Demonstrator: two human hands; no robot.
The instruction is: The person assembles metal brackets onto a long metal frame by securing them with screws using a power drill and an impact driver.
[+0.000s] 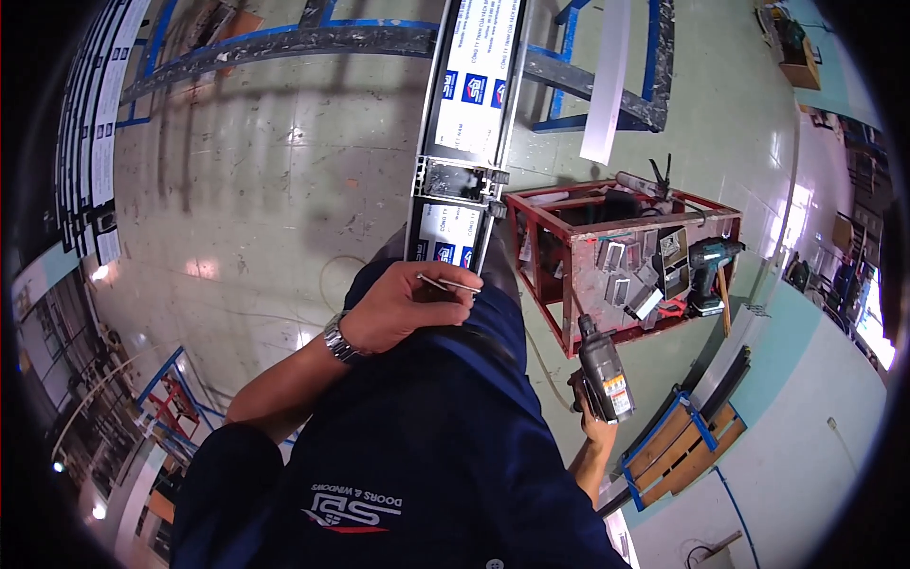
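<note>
My left hand (pixel 408 305), with a metal watch on its wrist, is closed in front of my waist. Between its thumb and fingers is a thin metal piece (pixel 445 283), too small to name exactly. Just beyond it, a long aluminium profile (pixel 471 123) covered in printed white film runs away from me. A cut cross-piece (pixel 453 180) with dark fittings sits across that profile. Low on my right side, my right hand (pixel 594 425) grips a dark grey power drill (pixel 605 370). The drill's long bit points toward the red cart.
A red metal cart (pixel 654 228) stands at right, bearing metal brackets, a teal cordless drill (pixel 709 270) and a hammer handle. Blue-and-black trestles (pixel 284 45) support the profile's far part. Stacked profiles (pixel 90 142) stand at far left. A thin hose (pixel 545 365) trails over the floor.
</note>
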